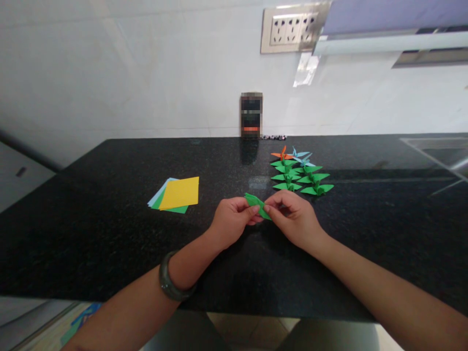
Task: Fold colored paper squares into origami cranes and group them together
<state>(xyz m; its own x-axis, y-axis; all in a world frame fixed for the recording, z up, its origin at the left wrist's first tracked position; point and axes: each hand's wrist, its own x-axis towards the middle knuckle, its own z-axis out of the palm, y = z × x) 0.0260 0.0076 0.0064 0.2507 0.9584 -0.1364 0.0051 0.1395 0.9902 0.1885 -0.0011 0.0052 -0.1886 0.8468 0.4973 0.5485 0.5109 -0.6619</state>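
Between my two hands is a small piece of folded green paper (255, 200), held just above the dark countertop. My left hand (234, 219) pinches its left part between thumb and fingers; a dark bangle (170, 280) circles that wrist. At the paper's right end, my right hand (292, 214) grips with thumb and index finger. The fingers cover part of the paper, so its full shape is hidden. Just beyond my right hand stand several green paper cranes (288, 178) in rows, with an orange paper crane (282, 154) and two light blue paper cranes (297, 153) behind them.
Left of my hands lies a loose stack of square paper sheets (181, 192), yellow on top, green and light blue beneath. A phone (251, 114), blurred out, leans against the white wall with a beaded strap (274, 137) beside it. The black countertop (109, 253) ends near my forearms.
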